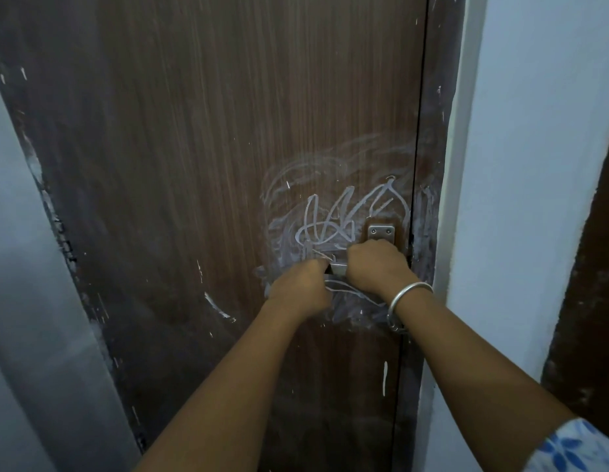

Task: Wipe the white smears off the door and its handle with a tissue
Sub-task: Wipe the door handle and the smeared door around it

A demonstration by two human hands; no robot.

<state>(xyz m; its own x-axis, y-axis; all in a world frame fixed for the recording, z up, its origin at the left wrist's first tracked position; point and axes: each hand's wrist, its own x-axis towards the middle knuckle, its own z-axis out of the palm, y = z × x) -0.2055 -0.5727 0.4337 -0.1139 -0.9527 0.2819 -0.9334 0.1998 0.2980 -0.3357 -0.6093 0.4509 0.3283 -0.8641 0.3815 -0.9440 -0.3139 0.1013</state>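
Note:
A dark brown wooden door [194, 165] fills the view. White smears and scribbles [333, 216] cover it around a metal handle [337, 268] near its right edge. The handle's silver plate [381, 232] shows above my right hand [376, 265], which is closed around the handle's right part. My left hand [301, 286] is closed at the handle's left end. Only a short piece of the metal lever shows between the two hands. No tissue is visible; whether either fist hides one I cannot tell.
The dark door frame [432, 148] runs down the right of the door, with a pale blue wall [534, 165] beyond it. Another pale wall [20, 233] stands on the left. A silver bangle [406, 292] circles my right wrist.

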